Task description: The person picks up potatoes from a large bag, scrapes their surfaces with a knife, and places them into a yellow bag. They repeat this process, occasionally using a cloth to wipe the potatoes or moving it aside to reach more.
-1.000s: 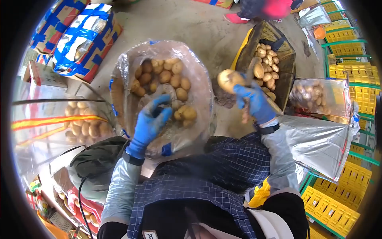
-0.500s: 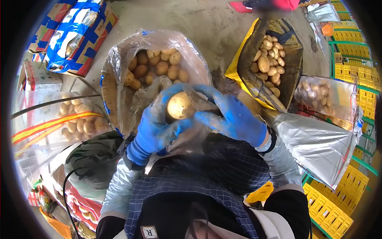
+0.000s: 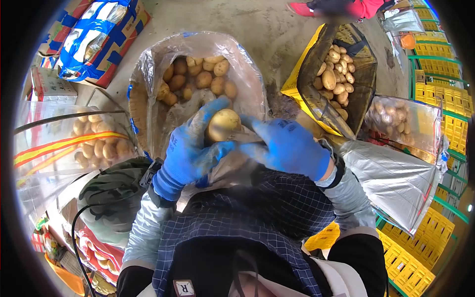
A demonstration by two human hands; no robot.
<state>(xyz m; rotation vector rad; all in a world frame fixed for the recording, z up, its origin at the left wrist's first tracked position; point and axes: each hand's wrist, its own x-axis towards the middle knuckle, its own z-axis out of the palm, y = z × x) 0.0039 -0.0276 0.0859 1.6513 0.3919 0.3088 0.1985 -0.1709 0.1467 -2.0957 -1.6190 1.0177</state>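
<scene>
A round yellow potato [image 3: 224, 123] sits between the fingers and thumb of my left hand [image 3: 190, 147], in a dirty blue glove. Close on its right is my right hand [image 3: 289, 147], also gloved in blue. Its fingertips are near the potato, pressed together around something I cannot make out. Beyond my hands stands a plastic-lined box [image 3: 198, 42] with several potatoes [image 3: 203, 79] in it. Crumpled clear plastic [image 3: 173, 121] hangs inside the box near my left hand.
At the right, a yellow and black bag [image 3: 300, 64] holds small potatoes. A silver sheet [image 3: 388, 173] and yellow crates [image 3: 410, 262] are further right. Clear bags of potatoes [image 3: 101, 148] stand at the left, below taped boxes [image 3: 94, 42]. A person's red shoe [image 3: 301, 9] shows at the top.
The fingers of my right hand have drawn together and moved slightly lower. My left hand still holds the potato, now turned a little. The view has shifted slightly.
</scene>
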